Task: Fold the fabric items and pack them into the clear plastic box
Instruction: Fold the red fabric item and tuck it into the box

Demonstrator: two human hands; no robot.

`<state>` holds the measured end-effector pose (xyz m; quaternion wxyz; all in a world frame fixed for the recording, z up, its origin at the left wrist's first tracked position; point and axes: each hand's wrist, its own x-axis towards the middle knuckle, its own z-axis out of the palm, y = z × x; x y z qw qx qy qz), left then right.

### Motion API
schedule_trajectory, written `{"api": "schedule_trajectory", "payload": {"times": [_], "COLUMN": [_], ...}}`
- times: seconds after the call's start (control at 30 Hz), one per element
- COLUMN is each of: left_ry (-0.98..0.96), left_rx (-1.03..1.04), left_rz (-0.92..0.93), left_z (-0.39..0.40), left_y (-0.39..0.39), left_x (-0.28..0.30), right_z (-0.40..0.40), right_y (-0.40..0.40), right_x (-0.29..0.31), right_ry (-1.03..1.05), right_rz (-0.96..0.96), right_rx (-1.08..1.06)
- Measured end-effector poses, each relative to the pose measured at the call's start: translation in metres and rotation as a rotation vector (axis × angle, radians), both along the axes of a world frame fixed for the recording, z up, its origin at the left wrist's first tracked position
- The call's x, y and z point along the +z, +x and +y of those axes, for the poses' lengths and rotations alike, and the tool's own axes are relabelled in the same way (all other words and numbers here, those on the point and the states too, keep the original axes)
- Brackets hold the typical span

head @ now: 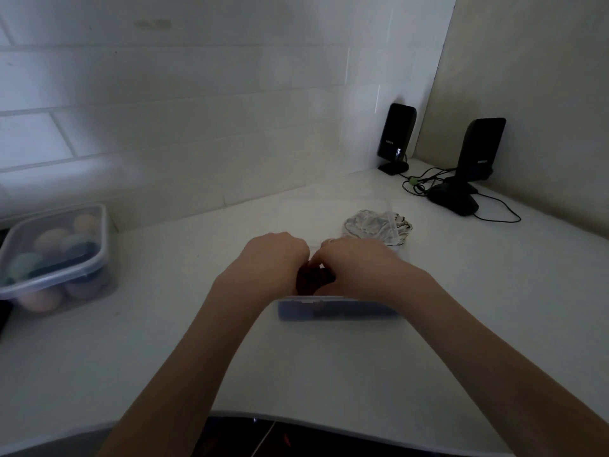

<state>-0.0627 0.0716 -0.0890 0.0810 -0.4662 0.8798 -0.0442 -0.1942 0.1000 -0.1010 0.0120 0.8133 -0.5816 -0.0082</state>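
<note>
A clear plastic box (339,311) sits on the white counter in front of me, dark fabric showing through its near wall. Over it, my left hand (273,262) and my right hand (356,262) meet, both closed on a small dark fabric item (314,278) held between them. Most of that item is hidden by my fingers. A crumpled white fabric item with dark patterning (375,227) lies just behind the box, to the right, partly under a clear lid (333,219).
A lidded clear container (56,258) full of coloured balls stands at the left. Two black speakers (397,133) (479,150) with cables (425,181) and a dark mouse (453,199) occupy the back right corner. Tiled wall behind; counter edge near me.
</note>
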Motion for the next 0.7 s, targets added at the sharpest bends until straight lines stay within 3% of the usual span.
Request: {"api": "schedule_trajectory", "payload": {"times": [0.33,0.7], "left_ry": [-0.105,0.000], "left_rx": [-0.060,-0.026], "left_rz": [-0.044,0.035], "left_z": [-0.0032,-0.0065], "left_y": [0.0017,0.0022], "left_x": [-0.0078,-0.0083], "right_z": [-0.0044,-0.0066], "right_y": [0.0023,-0.0008], "right_x": [-0.0005,0.0046], "right_ry": [0.089,0.129], "right_rz": [0.028,-0.029], "right_rx": [-0.030,-0.077]}}
